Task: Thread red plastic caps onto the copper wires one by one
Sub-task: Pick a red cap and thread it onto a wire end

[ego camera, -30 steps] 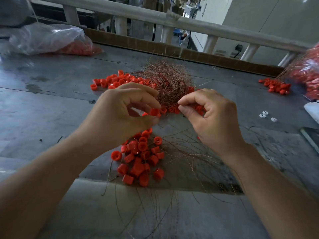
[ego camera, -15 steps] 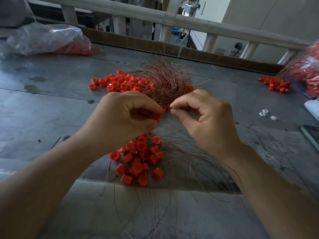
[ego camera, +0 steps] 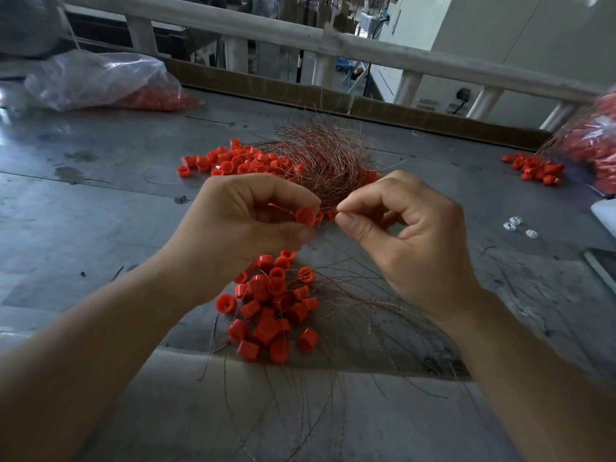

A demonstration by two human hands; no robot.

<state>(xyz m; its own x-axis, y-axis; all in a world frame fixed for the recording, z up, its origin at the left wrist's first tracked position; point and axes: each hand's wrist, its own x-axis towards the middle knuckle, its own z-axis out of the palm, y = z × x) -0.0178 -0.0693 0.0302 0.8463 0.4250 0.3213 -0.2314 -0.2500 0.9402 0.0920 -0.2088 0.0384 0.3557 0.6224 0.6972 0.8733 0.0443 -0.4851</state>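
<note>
Both hands are up over the grey metal table (ego camera: 100, 211), right in the middle. The left hand (ego camera: 253, 228) has its grip closed on a single red cap (ego camera: 305, 216), pinched between thumb and fingertips. The right hand (ego camera: 410, 238) is just to the right of it, thumb and index finger squeezed tight together almost touching the cap. It looks like a grip on a thin copper wire end, but the strand is too fine to really make out there. Directly below the hands, at the near side, sits a pile of red caps (ego camera: 270, 308) with loose copper wires (ego camera: 366, 305) fanning out from it to the right and over the near edge. Behind the hands is a big tangled bundle of copper wire (ego camera: 323, 158), with another spread of red caps (ego camera: 233, 160) at its left side. There's a smaller heap of caps (ego camera: 536, 168) far right, a few small white bits (ego camera: 516, 225) near right, and a clear plastic bag (ego camera: 100, 78) with red stuff inside at the far left. A pale railing (ego camera: 333, 45) runs along the far side past the table.
</note>
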